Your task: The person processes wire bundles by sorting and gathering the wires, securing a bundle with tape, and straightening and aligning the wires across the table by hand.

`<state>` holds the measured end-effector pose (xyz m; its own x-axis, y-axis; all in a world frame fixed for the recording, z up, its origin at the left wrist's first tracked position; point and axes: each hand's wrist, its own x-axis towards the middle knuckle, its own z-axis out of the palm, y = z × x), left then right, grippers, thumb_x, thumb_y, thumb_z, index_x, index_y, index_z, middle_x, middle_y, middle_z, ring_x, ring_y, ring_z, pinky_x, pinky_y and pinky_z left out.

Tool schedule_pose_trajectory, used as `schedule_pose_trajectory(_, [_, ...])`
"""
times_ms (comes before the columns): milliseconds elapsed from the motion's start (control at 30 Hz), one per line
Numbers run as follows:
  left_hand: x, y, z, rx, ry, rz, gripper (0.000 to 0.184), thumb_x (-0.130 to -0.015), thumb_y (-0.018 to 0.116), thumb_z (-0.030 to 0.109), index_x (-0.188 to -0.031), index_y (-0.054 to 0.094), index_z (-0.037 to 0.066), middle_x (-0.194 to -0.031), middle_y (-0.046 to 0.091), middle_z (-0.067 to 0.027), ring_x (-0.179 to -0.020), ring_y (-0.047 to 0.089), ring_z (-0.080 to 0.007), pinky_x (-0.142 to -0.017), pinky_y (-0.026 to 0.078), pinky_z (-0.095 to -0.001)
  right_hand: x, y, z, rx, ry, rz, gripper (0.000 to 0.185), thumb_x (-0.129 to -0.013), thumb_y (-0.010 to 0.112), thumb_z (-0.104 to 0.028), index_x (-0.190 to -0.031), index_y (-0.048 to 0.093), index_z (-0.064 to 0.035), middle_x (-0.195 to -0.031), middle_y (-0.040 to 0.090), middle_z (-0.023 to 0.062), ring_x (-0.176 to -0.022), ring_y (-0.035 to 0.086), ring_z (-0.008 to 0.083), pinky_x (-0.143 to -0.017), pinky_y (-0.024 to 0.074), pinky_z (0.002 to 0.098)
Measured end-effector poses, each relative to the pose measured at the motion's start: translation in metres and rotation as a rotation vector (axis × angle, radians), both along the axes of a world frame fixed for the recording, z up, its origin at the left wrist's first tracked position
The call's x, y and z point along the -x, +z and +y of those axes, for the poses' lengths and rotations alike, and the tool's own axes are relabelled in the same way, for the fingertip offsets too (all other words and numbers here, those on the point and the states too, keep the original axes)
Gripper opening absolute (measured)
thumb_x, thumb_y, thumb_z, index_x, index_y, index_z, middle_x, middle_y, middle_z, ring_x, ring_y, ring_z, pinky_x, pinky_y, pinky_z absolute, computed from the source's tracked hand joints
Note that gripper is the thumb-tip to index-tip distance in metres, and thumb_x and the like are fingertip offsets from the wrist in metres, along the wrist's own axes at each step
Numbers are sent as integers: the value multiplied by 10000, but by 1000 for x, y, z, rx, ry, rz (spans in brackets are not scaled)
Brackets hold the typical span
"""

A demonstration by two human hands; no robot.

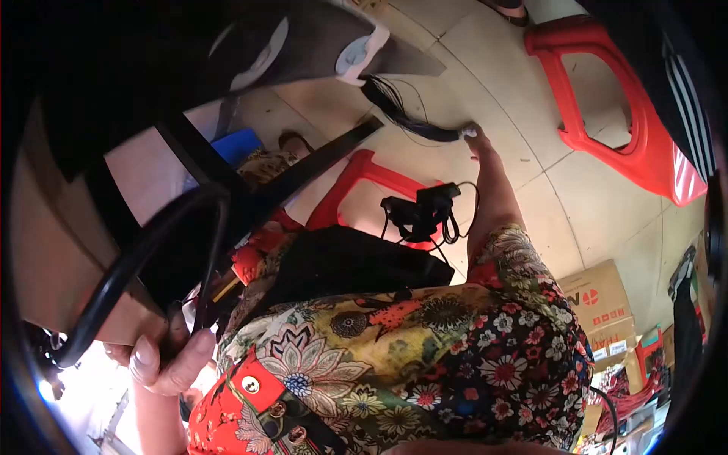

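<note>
Cord point(115, 278) meets curled left hand point(171, 368); right hand point(473, 141) grips wire bundle point(415, 127) above open floor point(523, 125); carton point(604, 299) reads "M".

The bare right arm point(497, 189) stretches out nearly straight toward 1 o'clock, ending in a small, distant right hand point(474, 136) with its fingers drawn together in a pinch. At 8 o'clock, the bare left forearm point(158, 417) rises to the left hand point(173, 360), its thumb and fingers bent, nails showing.
</note>
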<state>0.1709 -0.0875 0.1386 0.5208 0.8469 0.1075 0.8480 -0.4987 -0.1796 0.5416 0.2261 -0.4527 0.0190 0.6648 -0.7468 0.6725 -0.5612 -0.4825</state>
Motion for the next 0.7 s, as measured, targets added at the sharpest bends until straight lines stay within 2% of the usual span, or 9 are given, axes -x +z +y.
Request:
schedule_pose_trajectory(67, [14,1,-17,23,67,-217,720,-760,555,-185,-1386,413,142,-1494,180,-242,-1329,292,-456,-990,434,-471,2,-10,-15,50,-3,17,697,-856,576,-420,-1450,223,-329,-1312,519,131,-935,622,303,-613,556,393])
schedule_pose_trajectory(133, [19,4,-28,37,115,-435,722,-767,523,-199,-1388,411,152,-1492,190,-238,-1322,300,-447,-1008,409,-479,6,-15,-34,75,15,112,644,-878,563,-423,-1433,247,-331,-1323,517,83,-1087,548,300,-641,552,416])
schedule_pose_trajectory(233, [24,17,-39,194,140,-697,705,-795,509,-164,-1406,380,163,-1485,219,-225,-1305,330,-429,-1024,376,-489,19,-20,-52,99,50,134,673,-864,558,-428,-1444,243,-299,-1304,526,81,-1079,551,284,-675,543,430])
schedule_pose_trajectory(333, [20,27,-39,294,121,-623,668,-849,504,-55,-1445,309,176,-1481,245,-202,-1303,340,-400,-1051,327,-499,36,-14,-71,214,-17,146,649,-878,522,-372,-1451,236,-267,-1356,477,100,-1191,486,293,-834,486,475])
schedule_pose_trajectory(400, [9,38,-28,410,168,-652,743,-831,525,-66,-1466,268,220,-1306,315,-173,-1059,344,-317,-876,336,-435,41,-23,-83,156,56,73,623,-887,506,-360,-1445,244,-266,-1349,483,126,-1227,478,316,-911,460,494])
schedule_pose_trajectory(433, [-15,45,-3,496,225,-699,831,-795,548,-113,-1475,251,260,-1132,376,-151,-816,345,-243,-691,362,-367,37,-59,-92,52,162,10,616,-884,511,-378,-1436,263,-264,-1310,517,146,-1198,506,332,-912,463,486])
schedule_pose_trajectory(533, [-21,55,-10,448,231,-547,835,-780,579,-132,-1464,300,257,-1177,443,-243,-712,504,-215,-585,443,-308,47,-86,-109,-54,321,-134,572,-887,505,-407,-1407,311,-267,-1207,586,183,-1117,560,375,-921,461,464])
schedule_pose_trajectory(567, [-20,59,-14,338,170,-325,807,-787,581,-119,-1458,312,240,-1223,430,-264,-772,539,-235,-620,466,-317,46,-88,-114,-56,343,-181,555,-891,500,-413,-1397,325,-270,-1174,603,192,-1091,573,389,-925,459,457])
schedule_pose_trajectory(700, [-41,62,23,312,54,-164,660,-827,582,-44,-1422,364,141,-1362,407,-192,-1004,584,-300,-855,505,-350,60,-12,-139,-5,190,-265,422,-942,405,-341,-1348,412,-229,-1150,611,191,-1068,583,382,-899,470,473])
